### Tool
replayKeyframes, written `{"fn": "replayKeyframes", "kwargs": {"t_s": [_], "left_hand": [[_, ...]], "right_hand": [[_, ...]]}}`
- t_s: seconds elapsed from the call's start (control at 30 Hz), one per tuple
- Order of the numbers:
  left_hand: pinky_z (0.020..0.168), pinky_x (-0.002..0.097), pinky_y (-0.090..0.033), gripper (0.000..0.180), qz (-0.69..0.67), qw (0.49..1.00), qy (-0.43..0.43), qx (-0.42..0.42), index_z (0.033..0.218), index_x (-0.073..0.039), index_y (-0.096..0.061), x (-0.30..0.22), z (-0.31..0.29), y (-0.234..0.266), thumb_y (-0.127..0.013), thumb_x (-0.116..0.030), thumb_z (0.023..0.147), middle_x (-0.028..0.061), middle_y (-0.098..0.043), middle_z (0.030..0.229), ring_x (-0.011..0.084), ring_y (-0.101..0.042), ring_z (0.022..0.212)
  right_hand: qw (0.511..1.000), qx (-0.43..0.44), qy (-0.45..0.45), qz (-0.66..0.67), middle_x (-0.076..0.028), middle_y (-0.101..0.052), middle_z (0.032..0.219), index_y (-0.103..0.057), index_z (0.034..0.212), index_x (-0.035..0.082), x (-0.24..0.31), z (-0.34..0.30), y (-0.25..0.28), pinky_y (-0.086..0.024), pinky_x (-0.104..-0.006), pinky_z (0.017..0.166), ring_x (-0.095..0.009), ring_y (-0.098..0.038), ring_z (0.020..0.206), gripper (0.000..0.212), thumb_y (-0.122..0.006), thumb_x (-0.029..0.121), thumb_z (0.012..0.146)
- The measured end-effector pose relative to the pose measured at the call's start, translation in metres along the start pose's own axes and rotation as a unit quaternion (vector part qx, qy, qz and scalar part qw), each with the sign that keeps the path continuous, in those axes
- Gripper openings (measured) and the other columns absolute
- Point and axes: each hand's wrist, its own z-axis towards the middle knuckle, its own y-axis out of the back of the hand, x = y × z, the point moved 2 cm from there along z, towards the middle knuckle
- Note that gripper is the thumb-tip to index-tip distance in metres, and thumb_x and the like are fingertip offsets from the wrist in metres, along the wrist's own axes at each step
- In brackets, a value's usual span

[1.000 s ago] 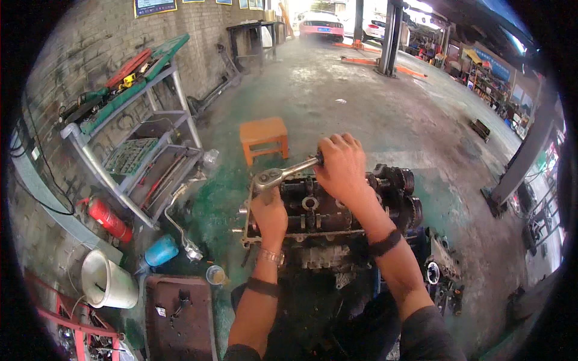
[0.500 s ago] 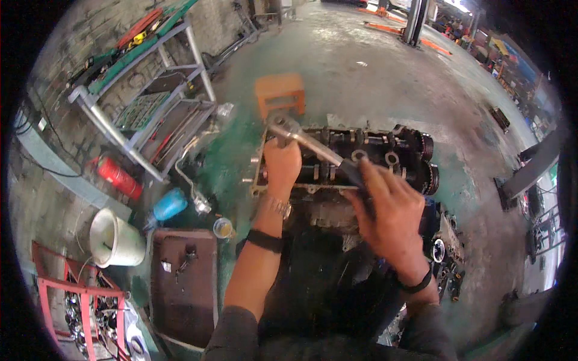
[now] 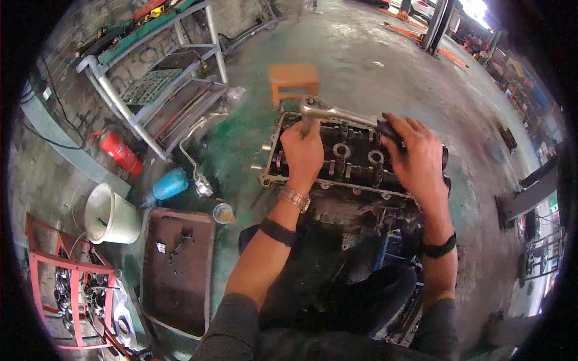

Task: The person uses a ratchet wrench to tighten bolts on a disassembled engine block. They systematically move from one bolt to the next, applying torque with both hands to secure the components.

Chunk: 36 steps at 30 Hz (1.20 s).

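Observation:
A ratchet wrench [image 3: 352,117] with a silver head and a dark grip lies nearly level over the engine's cylinder head [image 3: 328,179]. My left hand [image 3: 303,150] is closed just beneath the ratchet's head; what its fingers wrap there, perhaps a socket or extension, is mostly hidden. The dark grip sits in my right hand [image 3: 419,157], whose fingers curl over it. Below the wrench, the black camshaft area shows two round ring-shaped parts, one of them a metal ring [image 3: 376,157]. My right hand covers part of the engine's right end.
An orange stool [image 3: 294,74] stands beyond the engine. To the left are a brown tray [image 3: 208,271] with small parts, a plastic cup [image 3: 223,213], a blue bottle [image 3: 171,184], a white bucket [image 3: 123,216], a red fire extinguisher [image 3: 120,153] and a metal rack [image 3: 123,114].
The ratchet handle has swung away from me, from slanting toward me to nearly level. My right hand has moved farther out and right with it; my left stays at the ratchet's head. The view has shifted.

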Motion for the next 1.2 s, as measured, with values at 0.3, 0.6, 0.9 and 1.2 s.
{"fn": "replayKeyframes", "kwargs": {"t_s": [0.3,0.6,0.9,1.2], "left_hand": [[0.05,0.0284,-0.03,0.059,-0.101,0.984,0.125,0.076,0.06,-0.008,-0.044,0.001,0.007,0.014,-0.066,-0.043,0.102,-0.0055,-0.042,0.058,0.0064,-0.036,0.053],[0.04,0.0286,-0.022,0.052,-0.153,0.976,0.141,0.056,0.063,-0.017,-0.039,0.003,0.006,0.01,-0.066,-0.039,0.102,-0.0037,-0.037,0.053,0.0091,-0.032,0.042],[0.041,0.0272,-0.017,0.045,-0.186,0.97,0.144,0.064,0.071,-0.015,-0.042,0.001,0.007,0.011,-0.065,-0.036,0.103,-0.006,-0.033,0.054,0.0052,-0.029,0.044],[0.041,0.0278,-0.017,0.044,-0.183,0.974,0.13,0.039,0.072,-0.015,-0.041,0.0,0.008,0.01,-0.064,-0.034,0.104,-0.0063,-0.032,0.054,0.0053,-0.027,0.043]], "right_hand": [[0.992,-0.022,0.122,0.021,-0.013,-0.067,0.101,-0.067,0.11,0.006,-0.03,0.111,-0.101,-0.051,-0.0469,0.084,-0.038,-0.063,0.099,0.03,-0.072,0.015,0.081],[0.975,-0.008,0.202,0.096,-0.007,-0.068,0.096,-0.067,0.09,0.009,0.027,0.176,-0.176,-0.05,-0.0493,0.09,-0.034,-0.065,0.1,0.034,-0.075,0.041,0.085],[0.989,0.019,0.126,0.073,-0.007,-0.069,0.088,-0.07,0.08,0.009,0.019,0.172,-0.173,-0.05,-0.0496,0.091,-0.034,-0.064,0.101,0.039,-0.074,0.048,0.083],[0.994,0.021,0.085,0.066,-0.003,-0.07,0.088,-0.074,0.082,0.015,0.023,0.17,-0.164,-0.047,-0.0469,0.093,-0.03,-0.064,0.101,0.025,-0.075,0.039,0.081]]}}
